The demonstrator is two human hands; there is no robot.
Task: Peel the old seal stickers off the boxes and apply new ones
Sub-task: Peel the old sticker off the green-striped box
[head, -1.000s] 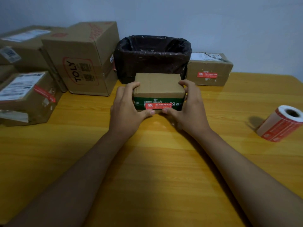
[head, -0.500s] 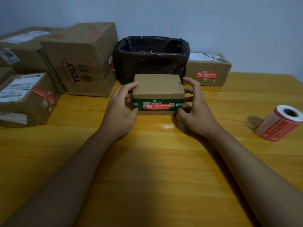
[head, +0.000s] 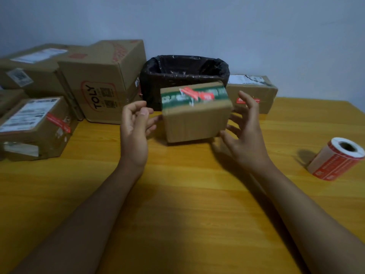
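Brown cardboard box [head: 196, 117] with a green band and red sticker [head: 195, 93]; yellow wood-grain table [head: 177, 194]; black bin liner [head: 183, 74]; red-and-white sticker roll [head: 335, 159] right; red-lettered brown carton [head: 102, 86] left.

A small box [head: 196, 113], blurred, sat tilted between the left hand [head: 135, 125] and right hand [head: 244, 133], fingers loosely spread beside it, a torn red sticker [head: 194, 93] on top, above the table [head: 177, 194].
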